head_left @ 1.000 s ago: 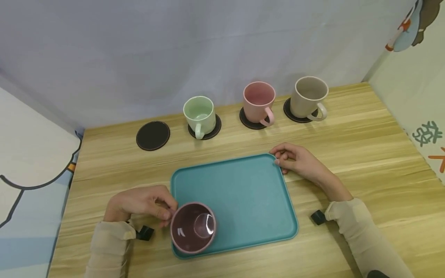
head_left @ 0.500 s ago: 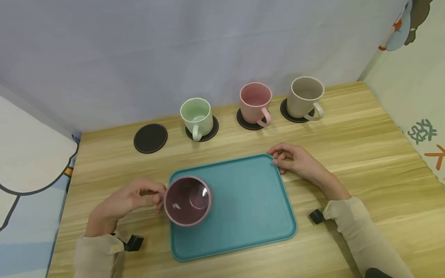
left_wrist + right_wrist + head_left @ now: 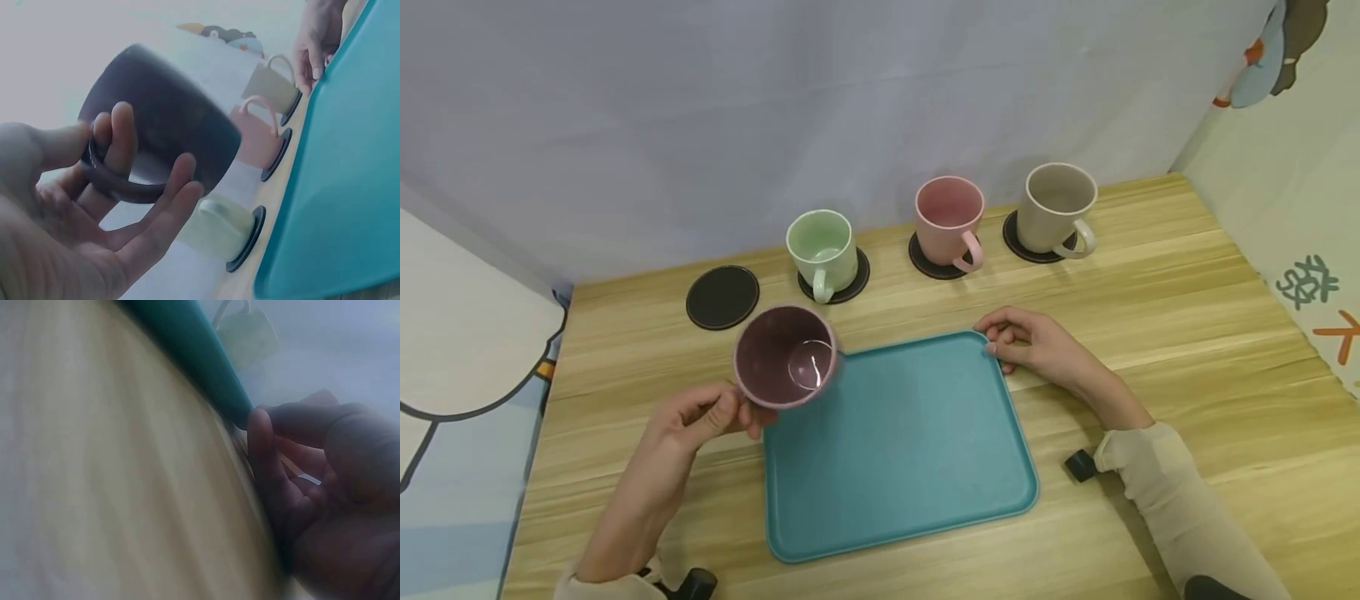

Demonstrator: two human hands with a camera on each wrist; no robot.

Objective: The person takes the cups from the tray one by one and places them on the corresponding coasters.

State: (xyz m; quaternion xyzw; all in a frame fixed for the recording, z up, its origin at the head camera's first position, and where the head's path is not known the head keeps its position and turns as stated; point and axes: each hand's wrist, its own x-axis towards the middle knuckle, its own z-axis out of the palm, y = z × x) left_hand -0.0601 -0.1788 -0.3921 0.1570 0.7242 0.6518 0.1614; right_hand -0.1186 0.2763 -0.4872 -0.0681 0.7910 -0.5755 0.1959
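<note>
My left hand [image 3: 703,421] grips a dark purple mug [image 3: 785,357] by its handle, holding it raised and tilted over the far left corner of a teal tray [image 3: 902,442]. In the left wrist view, fingers of the left hand [image 3: 94,219] pass through the mug's handle [image 3: 119,184], with the thumb on top of it. My right hand [image 3: 1033,343] pinches the tray's far right corner between thumb and fingers. The right wrist view shows the right hand's thumb and a finger meeting at the tray's edge [image 3: 194,356].
Along the back of the wooden table [image 3: 1150,333], a green mug [image 3: 822,250], a pink mug [image 3: 949,221] and a beige mug [image 3: 1056,208] stand on dark round coasters. Another coaster [image 3: 722,297] lies bare at the left. Behind them rises a pale cloth wall [image 3: 700,108].
My left hand has lifted the purple mug from the tray's near left corner and carried it toward the back, tilting it. The right hand has stayed at the tray corner.
</note>
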